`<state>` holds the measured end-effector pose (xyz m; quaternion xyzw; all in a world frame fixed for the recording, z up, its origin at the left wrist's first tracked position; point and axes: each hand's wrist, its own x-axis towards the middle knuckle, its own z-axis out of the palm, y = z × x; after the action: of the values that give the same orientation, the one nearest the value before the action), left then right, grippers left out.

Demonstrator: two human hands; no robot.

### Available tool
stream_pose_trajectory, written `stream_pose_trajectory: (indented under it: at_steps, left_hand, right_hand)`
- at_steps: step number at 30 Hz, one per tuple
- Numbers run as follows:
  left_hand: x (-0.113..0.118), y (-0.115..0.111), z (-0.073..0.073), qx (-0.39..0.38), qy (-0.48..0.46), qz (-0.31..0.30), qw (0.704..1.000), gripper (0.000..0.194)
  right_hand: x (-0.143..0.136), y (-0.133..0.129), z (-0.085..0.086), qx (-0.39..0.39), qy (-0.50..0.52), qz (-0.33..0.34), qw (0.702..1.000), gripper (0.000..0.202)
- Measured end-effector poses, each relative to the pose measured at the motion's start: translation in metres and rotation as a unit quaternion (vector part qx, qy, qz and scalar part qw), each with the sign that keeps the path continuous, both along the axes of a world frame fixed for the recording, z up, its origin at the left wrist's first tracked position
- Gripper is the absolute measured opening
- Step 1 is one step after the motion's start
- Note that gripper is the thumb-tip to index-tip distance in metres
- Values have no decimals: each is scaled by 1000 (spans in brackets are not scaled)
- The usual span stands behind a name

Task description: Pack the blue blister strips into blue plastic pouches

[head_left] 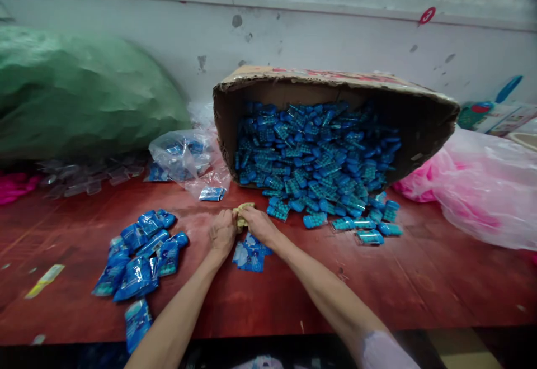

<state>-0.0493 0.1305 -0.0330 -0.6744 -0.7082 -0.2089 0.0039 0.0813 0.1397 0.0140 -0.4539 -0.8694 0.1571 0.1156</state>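
A small pale yellow crumpled piece (244,212), perhaps a cloth or sponge, lies between my two hands near the middle of the table. My right hand (259,225) is closed with its fingertips on this piece. From the other side, my left hand (222,231) is curled with its fingers against the piece's left edge. Just below the hands, several blue printed cards (251,256) lie flat in a loose overlapping heap. To the left is a pile of filled blue packets (140,263), one packet (138,321) lying apart at the table's front edge.
An open cardboard box (335,75) lies on its side, spilling small blue-capped containers (319,162) onto the red table (302,285). A clear bag (182,154) of blue cards stands left of it. Clear plastic pieces (90,176), a green sack (84,89) and a pink-filled bag (490,190) flank these.
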Motion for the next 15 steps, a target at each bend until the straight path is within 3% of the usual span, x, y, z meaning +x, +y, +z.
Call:
stream_pose_trajectory:
  at_steps: [3,6,11,13,15]
  left_hand:
    - [2,-2,2,2,-17,22,1000,34]
    - [0,-9,8,6,-48,40,998,30]
    - [-5,-56,26,55,-136,46,988,29]
    - [-1,-82,28,34,-251,59,966,31]
    - [7,-103,26,-55,-399,106,909,41]
  right_hand:
    - [15,-42,3,20,8,-35,999,23]
    - [27,-84,-11,37,-15,-105,994,16]
    - [33,-110,-39,78,-24,-151,985,14]
    - [34,-109,-38,92,-7,-151,984,15]
    - [36,-109,-30,103,15,-153,983,13]
